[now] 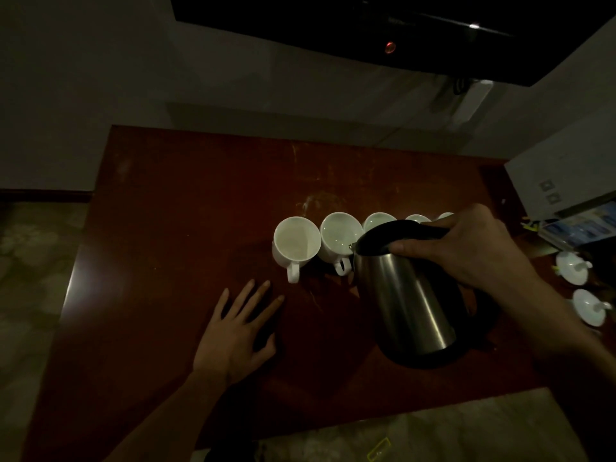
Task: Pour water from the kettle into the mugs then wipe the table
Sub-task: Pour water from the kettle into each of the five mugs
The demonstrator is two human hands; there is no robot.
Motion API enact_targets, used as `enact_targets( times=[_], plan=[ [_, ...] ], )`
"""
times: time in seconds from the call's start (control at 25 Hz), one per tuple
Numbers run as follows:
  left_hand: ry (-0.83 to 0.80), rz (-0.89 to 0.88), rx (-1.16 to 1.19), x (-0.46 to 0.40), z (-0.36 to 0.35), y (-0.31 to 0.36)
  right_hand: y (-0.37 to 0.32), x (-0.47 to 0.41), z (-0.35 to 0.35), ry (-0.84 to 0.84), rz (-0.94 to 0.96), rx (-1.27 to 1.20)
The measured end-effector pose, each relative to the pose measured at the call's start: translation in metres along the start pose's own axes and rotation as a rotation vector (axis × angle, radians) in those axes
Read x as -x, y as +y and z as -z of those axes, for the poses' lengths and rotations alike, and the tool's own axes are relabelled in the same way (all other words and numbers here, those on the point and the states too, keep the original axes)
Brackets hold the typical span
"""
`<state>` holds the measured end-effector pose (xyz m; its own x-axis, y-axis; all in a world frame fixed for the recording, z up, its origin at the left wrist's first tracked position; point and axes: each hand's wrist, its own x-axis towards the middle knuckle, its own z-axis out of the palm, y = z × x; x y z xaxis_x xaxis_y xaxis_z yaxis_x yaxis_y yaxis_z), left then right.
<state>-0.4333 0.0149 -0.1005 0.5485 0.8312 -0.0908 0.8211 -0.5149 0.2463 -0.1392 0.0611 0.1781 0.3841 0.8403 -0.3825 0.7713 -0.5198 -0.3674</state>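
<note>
Steel kettle (405, 295) tilted, right hand (473, 248) fingers (410, 246) curled round handle

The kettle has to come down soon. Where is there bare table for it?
Bare wood lies behind the row of mugs toward the wall, and along the table to the left of the left hand. It is crowded at the right edge, by the lids and boxes.

Bare table (173, 228) lies left of and behind the row of mugs (340, 236); the tilted kettle (406, 301) and lids (580, 288) crowd the right.
</note>
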Motion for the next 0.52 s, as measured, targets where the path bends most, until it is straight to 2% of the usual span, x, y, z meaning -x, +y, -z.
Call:
enact_targets(
  times=[0.52],
  plan=[
    [0.001, 0.001, 0.000, -0.0006, 0.0011, -0.0001, -0.0090, 0.0031, 0.0032, -0.015, 0.009, 0.050]
  ],
)
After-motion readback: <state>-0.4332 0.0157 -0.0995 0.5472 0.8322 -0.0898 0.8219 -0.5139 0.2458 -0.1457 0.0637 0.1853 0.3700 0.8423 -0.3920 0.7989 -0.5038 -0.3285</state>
